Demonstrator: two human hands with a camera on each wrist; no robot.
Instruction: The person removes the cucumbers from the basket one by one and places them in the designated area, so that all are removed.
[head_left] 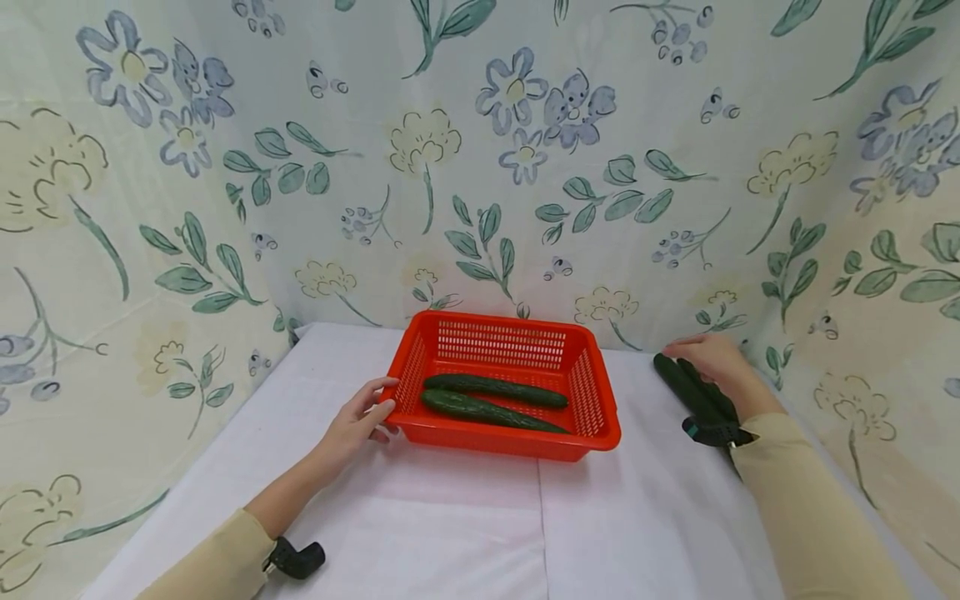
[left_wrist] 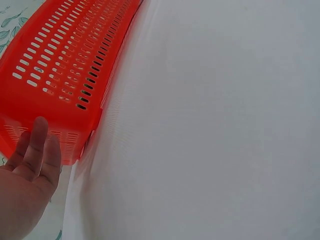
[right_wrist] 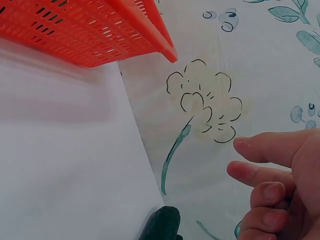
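Note:
A red plastic basket (head_left: 491, 446) with slotted walls stands mid-table, and two long dark green cucumbers (head_left: 495, 388) lie side by side inside. At its left end, my left hand (head_left: 358, 417) touches the rim and outer wall; in the left wrist view its fingers (left_wrist: 37, 150) lie fairly straight against that end. More cucumbers (head_left: 681, 385) lie on the table to the right of the basket, partly hidden by my right hand (head_left: 716, 367) and wrist. That hand hovers beside their far ends, thumb and forefinger apart, the other fingers bent, holding nothing.
White cloth (head_left: 465, 525) covers the table. Close behind and along both sides hangs a flowered curtain (head_left: 517, 208). A black wrist camera (head_left: 296, 558) is strapped to the left wrist and another (head_left: 716, 432) to the right, above the cucumbers.

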